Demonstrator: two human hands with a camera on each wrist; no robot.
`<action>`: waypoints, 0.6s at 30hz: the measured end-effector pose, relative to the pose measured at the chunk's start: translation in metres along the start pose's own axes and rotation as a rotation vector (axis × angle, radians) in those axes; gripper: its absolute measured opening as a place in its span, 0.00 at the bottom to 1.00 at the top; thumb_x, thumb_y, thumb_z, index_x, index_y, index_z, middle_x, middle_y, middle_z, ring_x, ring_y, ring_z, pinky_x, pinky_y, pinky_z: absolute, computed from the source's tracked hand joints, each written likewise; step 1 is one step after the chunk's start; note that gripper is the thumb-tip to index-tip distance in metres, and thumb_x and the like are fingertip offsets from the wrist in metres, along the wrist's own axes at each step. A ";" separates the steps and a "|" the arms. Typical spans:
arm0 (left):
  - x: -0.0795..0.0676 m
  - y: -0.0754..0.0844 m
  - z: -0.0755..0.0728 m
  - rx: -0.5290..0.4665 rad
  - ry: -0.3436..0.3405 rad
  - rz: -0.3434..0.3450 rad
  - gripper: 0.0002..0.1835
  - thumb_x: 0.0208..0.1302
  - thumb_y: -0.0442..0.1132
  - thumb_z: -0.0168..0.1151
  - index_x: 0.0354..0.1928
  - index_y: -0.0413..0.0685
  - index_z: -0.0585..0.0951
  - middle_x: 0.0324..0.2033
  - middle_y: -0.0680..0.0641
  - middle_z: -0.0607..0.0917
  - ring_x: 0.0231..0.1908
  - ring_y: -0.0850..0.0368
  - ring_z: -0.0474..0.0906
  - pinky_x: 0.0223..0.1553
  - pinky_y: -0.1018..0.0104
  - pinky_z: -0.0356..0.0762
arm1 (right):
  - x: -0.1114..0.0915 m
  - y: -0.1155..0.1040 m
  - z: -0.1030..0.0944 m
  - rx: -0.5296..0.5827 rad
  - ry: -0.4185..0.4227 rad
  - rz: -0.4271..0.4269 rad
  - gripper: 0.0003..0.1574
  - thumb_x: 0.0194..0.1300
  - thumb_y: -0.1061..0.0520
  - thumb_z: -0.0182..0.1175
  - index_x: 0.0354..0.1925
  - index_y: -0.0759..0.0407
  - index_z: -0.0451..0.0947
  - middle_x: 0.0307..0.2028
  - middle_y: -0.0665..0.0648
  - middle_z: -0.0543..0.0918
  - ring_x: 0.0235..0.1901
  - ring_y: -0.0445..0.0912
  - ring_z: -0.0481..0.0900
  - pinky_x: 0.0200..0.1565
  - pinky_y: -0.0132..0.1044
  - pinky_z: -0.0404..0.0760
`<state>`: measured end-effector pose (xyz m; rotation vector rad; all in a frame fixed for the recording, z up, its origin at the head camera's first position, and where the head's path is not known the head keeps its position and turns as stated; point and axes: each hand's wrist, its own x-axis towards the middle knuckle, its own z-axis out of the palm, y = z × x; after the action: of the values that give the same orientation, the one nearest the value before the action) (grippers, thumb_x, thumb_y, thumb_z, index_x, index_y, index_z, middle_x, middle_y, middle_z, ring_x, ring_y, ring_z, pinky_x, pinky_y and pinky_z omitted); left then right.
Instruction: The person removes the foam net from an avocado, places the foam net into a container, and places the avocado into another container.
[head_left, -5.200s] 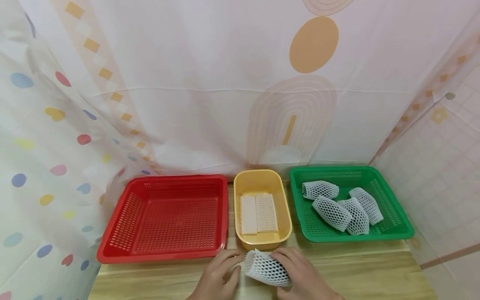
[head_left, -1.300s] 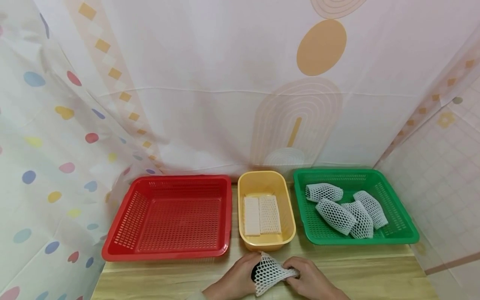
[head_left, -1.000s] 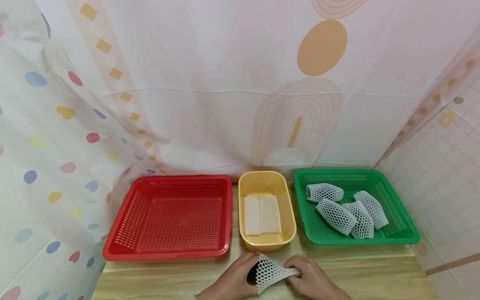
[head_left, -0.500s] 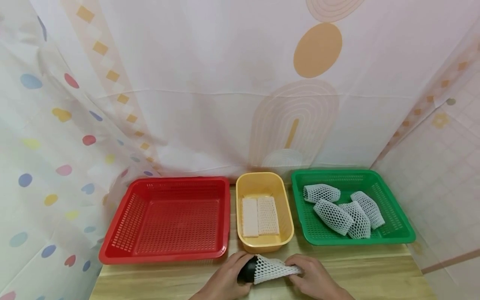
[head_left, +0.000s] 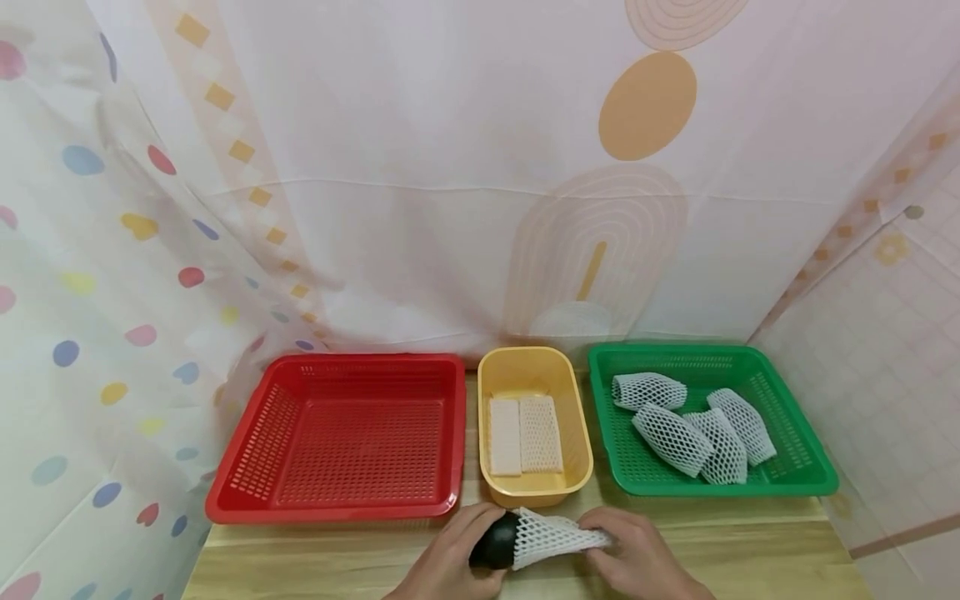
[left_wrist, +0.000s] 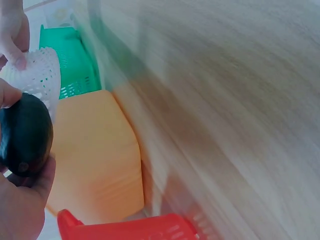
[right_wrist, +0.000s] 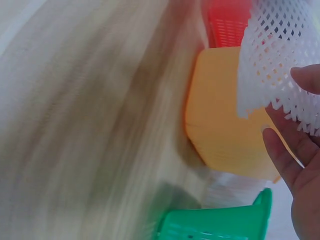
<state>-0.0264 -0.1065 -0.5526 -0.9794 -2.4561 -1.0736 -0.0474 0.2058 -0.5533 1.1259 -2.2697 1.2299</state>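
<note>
Just in front of the yellow bin, my left hand [head_left: 452, 557] grips a dark green, smooth oval fruit that looks like an avocado [head_left: 495, 542]. A white foam net sleeve [head_left: 551, 536] covers the fruit's right end; its left part is bare. My right hand [head_left: 641, 554] pinches the sleeve's narrowed right end between thumb and fingers. In the left wrist view the avocado [left_wrist: 26, 135] shows a small scar on its near end. From the right wrist the sleeve [right_wrist: 280, 60] looks wide, its cut edge between thumb and fingers.
Flat white net sleeves [head_left: 525, 435] lie in the yellow bin [head_left: 534, 492]. A red basket [head_left: 337, 510] stands on the left. At right, a green basket [head_left: 720, 489] holds several sleeve-wrapped pieces [head_left: 671, 439]. A curtain [head_left: 420, 250] hangs behind the wooden table [head_left: 300, 558].
Earlier my left hand was beside the sleeve, which my right hand held. Since then my left hand has gripped the avocado, and more of it shows as the sleeve has shifted right, stretched narrower.
</note>
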 end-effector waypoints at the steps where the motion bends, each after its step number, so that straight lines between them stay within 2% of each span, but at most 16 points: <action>1: 0.000 0.000 -0.002 -0.007 0.011 0.009 0.45 0.37 0.33 0.86 0.64 0.44 0.78 0.59 0.46 0.81 0.57 0.54 0.79 0.59 0.70 0.78 | 0.001 -0.001 -0.001 0.005 0.001 -0.007 0.32 0.39 0.77 0.73 0.44 0.54 0.84 0.39 0.50 0.88 0.37 0.40 0.86 0.43 0.25 0.82; 4: -0.001 0.001 -0.006 0.001 0.049 0.021 0.46 0.35 0.34 0.86 0.64 0.45 0.78 0.59 0.46 0.81 0.57 0.54 0.79 0.62 0.77 0.71 | 0.003 -0.003 -0.005 0.024 0.004 -0.007 0.32 0.39 0.78 0.73 0.44 0.56 0.84 0.39 0.52 0.88 0.38 0.41 0.86 0.43 0.24 0.81; 10: -0.001 0.003 -0.019 -0.002 0.096 -0.007 0.47 0.34 0.32 0.85 0.65 0.46 0.79 0.58 0.47 0.82 0.56 0.54 0.79 0.56 0.72 0.78 | 0.011 -0.013 -0.018 0.067 0.016 0.017 0.31 0.43 0.79 0.72 0.45 0.56 0.84 0.40 0.53 0.88 0.37 0.43 0.86 0.43 0.25 0.82; 18: 0.003 -0.004 -0.032 -0.026 0.187 -0.004 0.46 0.34 0.28 0.82 0.65 0.43 0.79 0.58 0.44 0.81 0.55 0.50 0.80 0.61 0.77 0.72 | 0.025 -0.017 -0.027 0.090 0.150 0.001 0.28 0.44 0.79 0.72 0.42 0.58 0.84 0.36 0.55 0.88 0.32 0.43 0.86 0.37 0.27 0.83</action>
<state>-0.0317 -0.1305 -0.5311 -0.8406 -2.3003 -1.1454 -0.0528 0.2104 -0.5131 1.0255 -2.1239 1.3813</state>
